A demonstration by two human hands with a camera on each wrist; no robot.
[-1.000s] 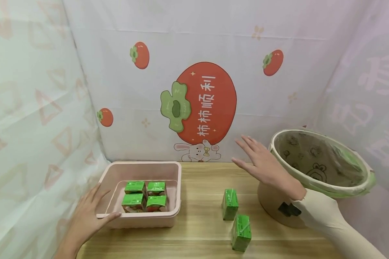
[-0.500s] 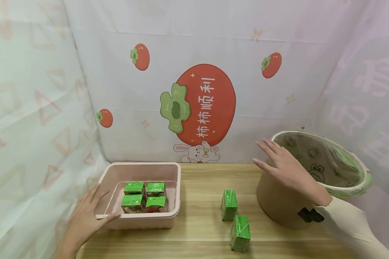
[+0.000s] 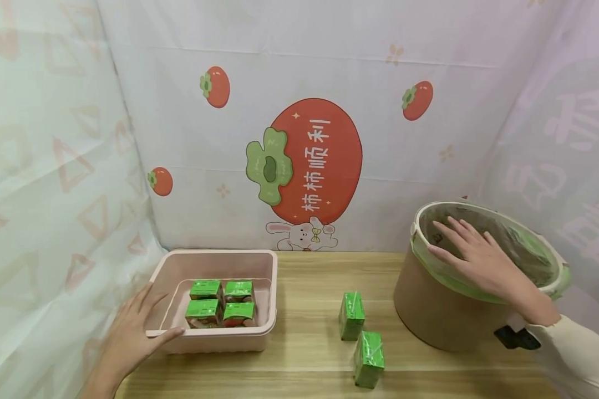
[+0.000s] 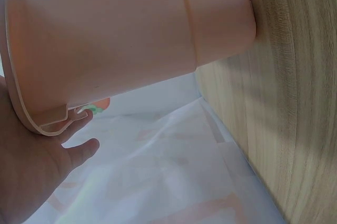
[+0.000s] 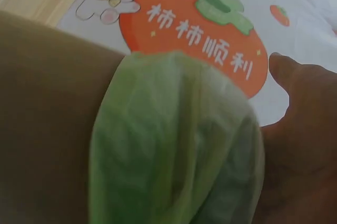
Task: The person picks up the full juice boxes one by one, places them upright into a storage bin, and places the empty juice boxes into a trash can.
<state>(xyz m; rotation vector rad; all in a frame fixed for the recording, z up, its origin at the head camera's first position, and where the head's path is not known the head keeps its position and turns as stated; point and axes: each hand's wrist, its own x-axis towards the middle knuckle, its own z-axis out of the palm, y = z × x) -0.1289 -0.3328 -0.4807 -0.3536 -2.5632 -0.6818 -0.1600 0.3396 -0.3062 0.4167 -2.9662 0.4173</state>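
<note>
My left hand (image 3: 130,332) rests on the left front corner of a pink plastic basket (image 3: 219,342), fingers spread and thumb along the front rim. In the left wrist view the rim lies against the palm. Several green-topped drink cartons (image 3: 203,313) stand in the basket. To its right, a drink carton (image 3: 351,315) with a straw stands upright on the table, and another drink carton (image 3: 369,359) is just in front of it. My right hand (image 3: 486,266), fingers extended and holding nothing, is over the near rim of a brown bin (image 3: 434,310) with a green liner (image 5: 174,134).
The wooden table (image 3: 309,277) runs back to a white cloth wall (image 3: 189,210) printed with persimmons. Cloth also closes off the left and right sides. The bin stands at the right, close to the right cloth.
My right hand has moved right, from left of the bin to over its opening. The left hand, basket and cartons have stayed in place.
</note>
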